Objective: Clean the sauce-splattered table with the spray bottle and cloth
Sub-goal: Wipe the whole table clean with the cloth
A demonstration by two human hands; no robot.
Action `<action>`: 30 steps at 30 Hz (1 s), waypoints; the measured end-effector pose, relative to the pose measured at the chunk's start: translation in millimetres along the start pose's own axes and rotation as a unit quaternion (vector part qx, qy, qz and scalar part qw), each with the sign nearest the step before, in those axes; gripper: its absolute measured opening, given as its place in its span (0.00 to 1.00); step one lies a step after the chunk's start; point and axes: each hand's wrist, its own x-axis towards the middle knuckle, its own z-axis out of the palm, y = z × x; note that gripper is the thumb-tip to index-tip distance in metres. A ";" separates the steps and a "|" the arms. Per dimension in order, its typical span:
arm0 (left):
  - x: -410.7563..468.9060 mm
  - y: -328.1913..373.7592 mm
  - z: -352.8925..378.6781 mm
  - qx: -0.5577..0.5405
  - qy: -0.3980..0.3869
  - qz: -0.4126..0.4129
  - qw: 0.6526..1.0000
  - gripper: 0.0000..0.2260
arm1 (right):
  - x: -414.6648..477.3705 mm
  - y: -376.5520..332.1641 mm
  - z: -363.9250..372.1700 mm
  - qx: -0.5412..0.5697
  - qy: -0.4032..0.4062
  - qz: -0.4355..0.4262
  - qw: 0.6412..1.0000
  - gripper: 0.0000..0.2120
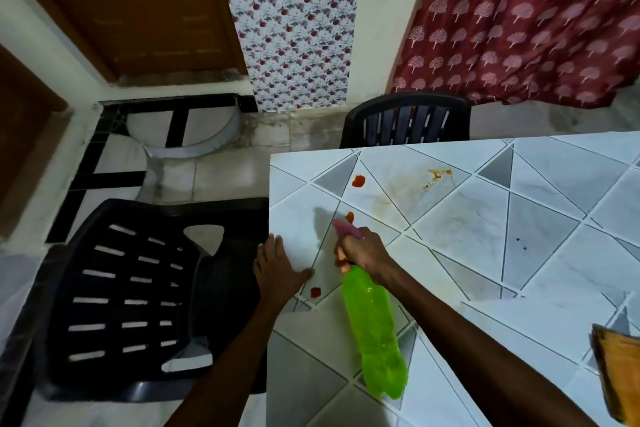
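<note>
While right hand (363, 250) grips one spray bottle (372, 329), left hand (277, 267) flat, two chairs (131, 298) (405, 121)

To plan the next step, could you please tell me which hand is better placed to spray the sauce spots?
Right. The right hand grips the green spray bottle at its trigger, nozzle toward a sauce spot; the left hand rests flat on the table.
</note>
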 end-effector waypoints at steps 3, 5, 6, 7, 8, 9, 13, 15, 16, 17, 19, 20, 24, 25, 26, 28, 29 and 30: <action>-11.8 -7.0 -1.3 -0.029 -0.003 -0.008 1.000 0.51 | -11.7 13.5 6.8 -0.015 -0.054 0.006 0.998 0.12; -19.5 -8.7 -1.9 -0.040 -0.003 -0.009 0.999 0.50 | -18.3 25.1 12.7 -0.033 -0.073 0.006 0.997 0.10; -23.8 -8.7 -1.9 -0.043 -0.002 -0.009 0.999 0.50 | -23.2 30.9 13.8 -0.036 -0.073 0.003 0.997 0.11; -26.6 -7.7 -1.8 -0.046 -0.001 -0.009 0.999 0.50 | -25.6 36.9 12.4 -0.037 -0.066 0.002 0.997 0.17; -29.1 -6.3 -1.7 -0.050 0.000 -0.008 0.999 0.49 | -26.8 43.3 8.9 -0.038 -0.052 0.005 0.998 0.23; -31.0 -4.7 -1.0 -0.055 0.001 -0.007 0.998 0.48 | -29.2 47.4 3.4 -0.034 -0.036 0.009 0.999 0.27; -42.8 8.1 0.7 -0.065 0.012 0.023 0.998 0.50 | -33.9 73.4 -39.4 0.056 0.056 0.026 0.997 0.25; -48.2 18.1 3.0 -0.058 0.007 0.045 0.997 0.51 | -43.7 83.3 -63.5 0.119 0.099 0.030 0.987 0.22; -52.1 25.6 5.1 -0.048 -0.003 0.054 0.997 0.50 | -50.4 89.6 -75.9 0.151 0.123 0.025 0.981 0.19; -52.9 29.9 6.5 -0.039 -0.012 0.058 0.997 0.50 | -55.0 93.4 -85.4 0.175 0.139 0.018 0.975 0.18; -58.0 42.6 10.5 -0.022 -0.031 0.075 0.996 0.51 | -65.5 106.1 -107.9 0.189 0.173 0.012 0.966 0.19; -60.5 47.9 12.5 -0.013 -0.040 0.086 0.995 0.51 | -69.9 112.0 -117.6 0.188 0.188 0.010 0.964 0.19; -76.6 69.5 25.8 0.021 -0.061 0.129 0.990 0.46 | -96.9 134.0 -153.4 0.211 0.233 0.025 0.949 0.22; -80.0 72.2 29.5 0.027 -0.066 0.142 0.987 0.45 | -102.9 138.8 -159.9 0.225 0.239 0.031 0.944 0.23; -85.4 75.7 34.0 0.030 -0.071 0.161 0.984 0.45 | -108.8 145.7 -166.1 0.242 0.249 0.037 0.937 0.24; -94.9 78.2 42.2 0.040 -0.071 0.200 0.976 0.45 | -116.1 157.9 -172.4 0.255 0.274 0.048 0.926 0.22; -100.9 79.8 47.0 0.049 -0.073 0.217 0.972 0.44 | -120.7 165.2 -175.0 0.255 0.289 0.057 0.921 0.22; -105.2 80.5 50.2 0.057 -0.075 0.228 0.969 0.44 | -122.8 171.6 -176.1 0.254 0.302 0.068 0.916 0.23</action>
